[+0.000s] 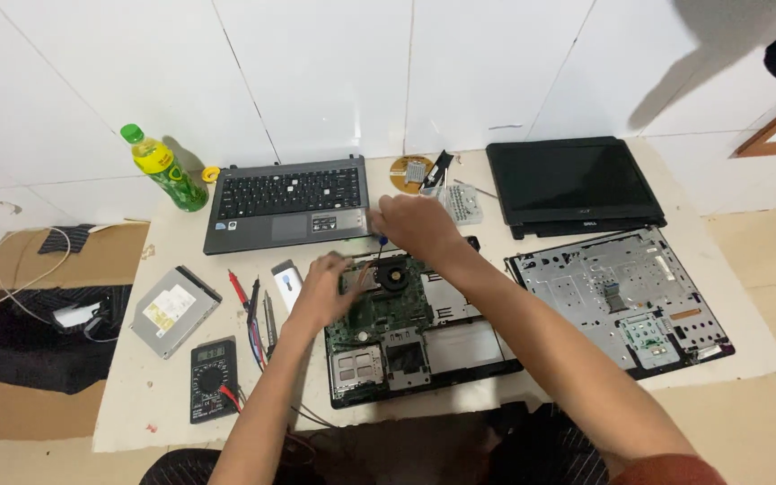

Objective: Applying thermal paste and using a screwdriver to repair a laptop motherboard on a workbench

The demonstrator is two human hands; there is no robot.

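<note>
Near edge, left of centre: black multimeter (213,377) lying flat on pale worktop (747,355), red and black probe leads (246,310) trailing up past its right side. Left of that, silver optical drive (172,310), loose and askew. Centre: opened laptop base (424,337) with green motherboard (379,310) exposed, round black cooling fan (394,272) at its far end. Left hand (327,292) resting palm-down on board's left part, fingers curled; anything pinched beneath them not discernible. Right hand (415,224) raised over fan, closed around blue-handled screwdriver (381,242), tip pointing down at board just left of fan. Right of base: stripped silver palmrest shell (617,296), inner side up. Just left of left hand: small white-and-blue device (286,283) and dark hand tools (267,319). Farther back: grey keyboard deck (287,199) at left, small parts box (462,203) and gold disc (406,172) at centre, detached black screen panel (572,184) at right, green bottle with yellow label (163,168) at far left against white wall. Off table left: cardboard box (38,341) holding dark cloth and cable. Risks, as judged: driver tip slipping off screw head and gouging board traces, owing to angled grip; freed screw rolling into fan or off table edge; left palm's weight flexing unsupported board.
</note>
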